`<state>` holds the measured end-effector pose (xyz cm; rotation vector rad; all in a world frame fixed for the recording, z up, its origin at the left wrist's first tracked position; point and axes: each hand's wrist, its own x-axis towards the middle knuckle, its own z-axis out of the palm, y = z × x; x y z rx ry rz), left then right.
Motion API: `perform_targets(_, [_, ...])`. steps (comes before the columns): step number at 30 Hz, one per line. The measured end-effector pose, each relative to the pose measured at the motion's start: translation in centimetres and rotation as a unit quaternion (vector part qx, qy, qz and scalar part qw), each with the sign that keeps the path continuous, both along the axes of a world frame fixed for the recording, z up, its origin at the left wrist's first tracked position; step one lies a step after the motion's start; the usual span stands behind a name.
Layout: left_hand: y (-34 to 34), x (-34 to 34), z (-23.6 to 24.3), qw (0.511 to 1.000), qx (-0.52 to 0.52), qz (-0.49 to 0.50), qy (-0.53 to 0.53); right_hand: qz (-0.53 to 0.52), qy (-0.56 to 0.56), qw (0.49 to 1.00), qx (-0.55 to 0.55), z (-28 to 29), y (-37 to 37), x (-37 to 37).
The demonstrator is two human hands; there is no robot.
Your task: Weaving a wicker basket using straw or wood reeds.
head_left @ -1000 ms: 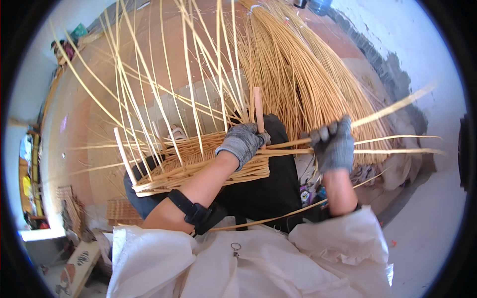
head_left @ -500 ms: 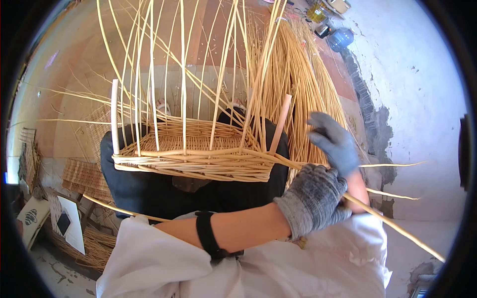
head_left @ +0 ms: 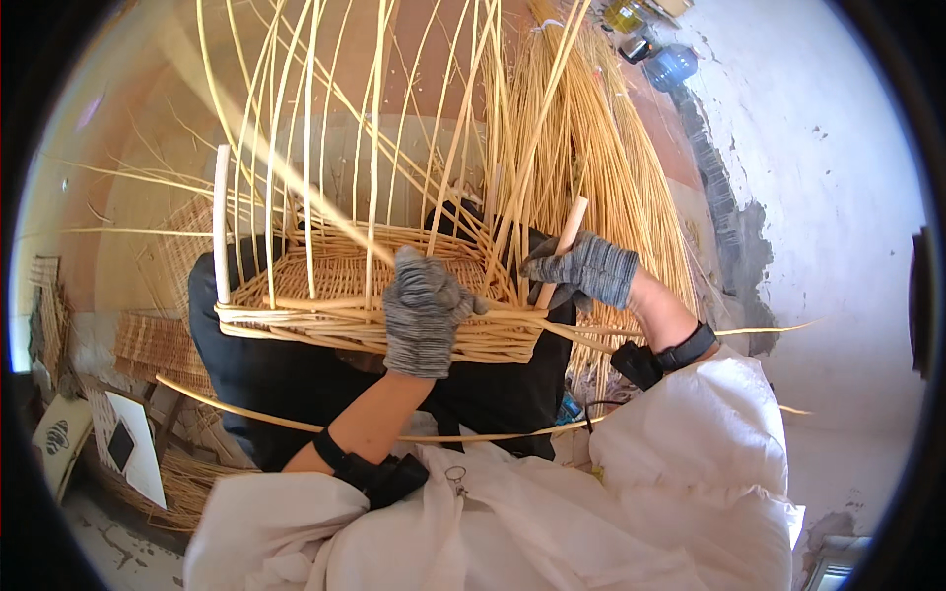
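Note:
A partly woven wicker basket (head_left: 394, 340) rests on my lap, with thin upright willow stakes (head_left: 311, 148) along its sides and thick pale posts at its corners. My left hand (head_left: 424, 313), in a grey knitted glove, is closed on a willow rod (head_left: 286, 175) over the near rim. The rod's far part runs up and left, blurred by motion. At the basket's right corner, my gloved right hand (head_left: 596, 268) has its fingers wrapped round the thick corner post (head_left: 574, 221), covering its middle. Some fingertips of this hand are hidden.
A large bundle of long willow rods (head_left: 631, 207) lies beyond the basket at right. One loose rod (head_left: 236, 405) crosses my lap. Woven panels (head_left: 158, 347) lie at left, near a white board (head_left: 138, 448). A blue water bottle (head_left: 672, 67) stands by the plastered wall (head_left: 828, 197).
My left hand has moved left from beyond the right corner, swinging the rod from lower right to upper left. My right hand, apart before, has come onto the corner post.

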<state>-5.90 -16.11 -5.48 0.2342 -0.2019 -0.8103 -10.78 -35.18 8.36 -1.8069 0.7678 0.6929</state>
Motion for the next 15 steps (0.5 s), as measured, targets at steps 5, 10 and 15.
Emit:
perform_targets(5, [1.7,-0.2,7.0,0.948,0.29,0.046,0.126,0.028,-0.034,0.999,-0.01,-0.5,-1.0,-1.6])
perform_targets(10, [7.8,3.9,7.5,0.869,0.43,0.211,-0.126,0.194,-0.193,0.923,-0.27,-2.1,2.2,-2.4])
perform_targets(15, [2.1,8.5,13.4,0.782,0.483,0.042,-0.392,-0.006,-0.171,0.959,-0.224,-4.6,2.6,-3.7])
